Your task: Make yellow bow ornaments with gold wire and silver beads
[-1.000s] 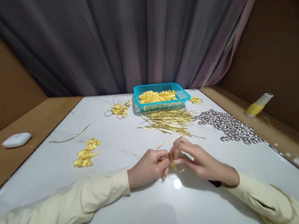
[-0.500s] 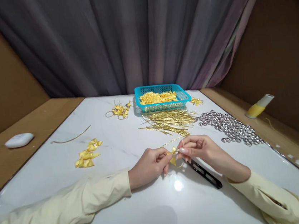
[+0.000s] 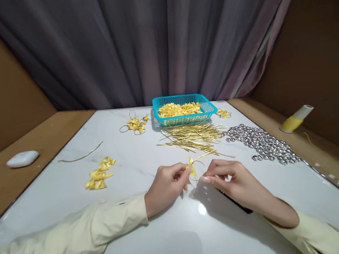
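Pinched between the fingertips of my left hand (image 3: 167, 186) is a yellow ribbon bow (image 3: 192, 168). A thin gold cord loop (image 3: 203, 164) extends from the bow toward the right. My right hand (image 3: 235, 182) is closed in a pinch at the right edge of this loop, thumb against the fingers; the cord between its tips is barely visible. Under the right hand lies a black tool (image 3: 244, 209), mostly covered. Just beyond both hands is a pile of cut gold cords (image 3: 193, 135), with a few loose strands near the bow.
A turquoise basket (image 3: 187, 120) of yellow bows stands at the back. Finished-looking bows with loops (image 3: 136, 124) lie left of it. Several bows (image 3: 98, 179) and one cord (image 3: 82, 157) are at left. Silver beads (image 3: 263, 143) spread at right, near a yellow thread spool (image 3: 295, 119).
My right hand has drawn back slightly right and down from the bow, covering more of the black tool. The left hand has moved the bow a little left and away from me.
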Motion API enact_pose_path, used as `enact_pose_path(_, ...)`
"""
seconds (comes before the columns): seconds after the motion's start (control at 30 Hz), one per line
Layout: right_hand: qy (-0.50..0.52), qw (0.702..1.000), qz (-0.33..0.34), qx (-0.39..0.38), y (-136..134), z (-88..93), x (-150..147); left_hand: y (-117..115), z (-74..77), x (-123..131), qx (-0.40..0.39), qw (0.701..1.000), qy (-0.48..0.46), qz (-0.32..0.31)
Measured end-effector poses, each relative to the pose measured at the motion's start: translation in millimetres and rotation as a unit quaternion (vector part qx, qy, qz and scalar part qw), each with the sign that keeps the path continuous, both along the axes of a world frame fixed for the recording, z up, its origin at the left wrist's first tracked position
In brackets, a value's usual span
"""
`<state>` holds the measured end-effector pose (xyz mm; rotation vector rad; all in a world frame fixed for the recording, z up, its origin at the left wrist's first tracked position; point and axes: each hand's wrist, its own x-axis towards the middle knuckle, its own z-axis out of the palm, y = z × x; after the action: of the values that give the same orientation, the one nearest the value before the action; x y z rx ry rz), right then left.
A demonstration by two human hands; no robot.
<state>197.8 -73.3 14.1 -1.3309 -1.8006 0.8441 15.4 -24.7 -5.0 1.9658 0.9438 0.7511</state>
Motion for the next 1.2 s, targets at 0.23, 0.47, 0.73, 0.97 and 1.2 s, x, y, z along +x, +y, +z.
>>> enact_pose_path(0.23, -0.019, 0.994, 0.005, -0.109, -1, -3.8, -12, -9, 3.0, 1, 0.043, 0.999, 0.021, -0.025)
enact_pose_path(0.47, -0.029, 0.994, 0.004, -0.110, 0, -6.2, -12, -11, 0.8, 1, 0.032, 0.999, 0.022, -0.031)
enact_pose_path(0.73, -0.034, 0.995, 0.014, -0.091, 1, -10.4, -13, -13, 5.2, 5, -0.017, 0.999, 0.012, -0.025)
enact_pose_path(0.97, -0.040, 0.995, 0.006, -0.091, 1, -9.7, -13, -14, 4.0, 5, -0.050, 0.998, 0.013, -0.025)
enact_pose_path(1.2, -0.056, 0.995, 0.006, -0.079, 2, -13.2, -15, -13, 5.0, 8, -0.062, 0.998, 0.021, -0.009)
